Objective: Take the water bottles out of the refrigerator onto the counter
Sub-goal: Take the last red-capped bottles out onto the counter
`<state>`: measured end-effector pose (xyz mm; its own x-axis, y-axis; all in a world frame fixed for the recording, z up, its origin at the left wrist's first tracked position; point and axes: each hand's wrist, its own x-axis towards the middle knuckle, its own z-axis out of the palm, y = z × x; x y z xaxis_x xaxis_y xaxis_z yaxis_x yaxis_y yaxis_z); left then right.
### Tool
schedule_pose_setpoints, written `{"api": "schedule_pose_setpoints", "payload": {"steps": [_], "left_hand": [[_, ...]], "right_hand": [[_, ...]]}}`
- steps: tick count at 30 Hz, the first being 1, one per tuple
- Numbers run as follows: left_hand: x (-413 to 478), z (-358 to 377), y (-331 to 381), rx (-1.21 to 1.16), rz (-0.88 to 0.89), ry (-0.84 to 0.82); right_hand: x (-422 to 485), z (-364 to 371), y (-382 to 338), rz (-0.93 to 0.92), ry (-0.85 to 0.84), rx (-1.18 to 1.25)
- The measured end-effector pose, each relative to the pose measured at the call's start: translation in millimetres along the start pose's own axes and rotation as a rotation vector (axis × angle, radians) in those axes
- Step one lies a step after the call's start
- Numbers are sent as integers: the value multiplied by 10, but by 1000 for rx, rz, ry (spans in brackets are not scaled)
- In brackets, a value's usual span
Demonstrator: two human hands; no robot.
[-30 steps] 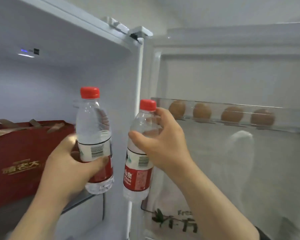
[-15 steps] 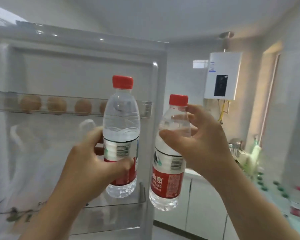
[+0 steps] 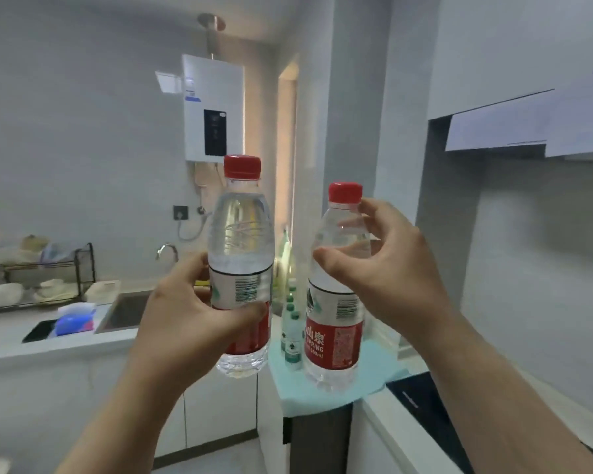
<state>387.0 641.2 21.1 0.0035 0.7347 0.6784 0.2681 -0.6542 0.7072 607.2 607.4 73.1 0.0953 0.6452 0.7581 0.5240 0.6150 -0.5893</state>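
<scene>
The left hand (image 3: 192,319) wraps fingers and thumb round the label band of a clear plastic water bottle with a red cap and red-and-white label (image 3: 240,234), holding it upright in the air. The right hand (image 3: 394,268) grips a second clear, red-capped water bottle (image 3: 334,340) by its shoulder, thumb in front and fingers behind. This bottle is upright too and a little lower. The two bottles are side by side, apart, and neither touches the desk. Behind them the white desk (image 3: 4,336) turns a corner, where a pale blue cloth (image 3: 374,374) carries small green-capped bottles (image 3: 291,343). A steel sink (image 3: 127,313) and a wire dish rack (image 3: 38,268) are to the left, and a black cooktop (image 3: 421,398) is to the right.
</scene>
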Motion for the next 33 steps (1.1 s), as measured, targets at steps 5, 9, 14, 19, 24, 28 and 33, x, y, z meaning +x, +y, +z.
{"api": "schedule_pose_setpoints", "payload": {"steps": [5,9,14,19,24,28,33], "left_hand": [[595,823,-603,-93,-32,-113],[968,1461,-1014,-138,-92,-190],[1225,2337,-1514,-173,-167,-250],[1457,3186,-1981,-156,-218,-229],[1633,4024,-2514,-126,-339,-162],[1784,4635,-2946,-108,-404,-98],[1874,5278,-3532,-71,-512,-67]], "right_hand": [[362,-185,690,103,102,-135],[610,-283,1281,181,165,-189],[837,-432,2113,254,200,-247],[1095,-632,3052,312,185,-268],[1411,-764,4103,344,123,-210],[1642,-710,4970,414,40,-200],[1751,-451,6000,505,-30,-181]]}}
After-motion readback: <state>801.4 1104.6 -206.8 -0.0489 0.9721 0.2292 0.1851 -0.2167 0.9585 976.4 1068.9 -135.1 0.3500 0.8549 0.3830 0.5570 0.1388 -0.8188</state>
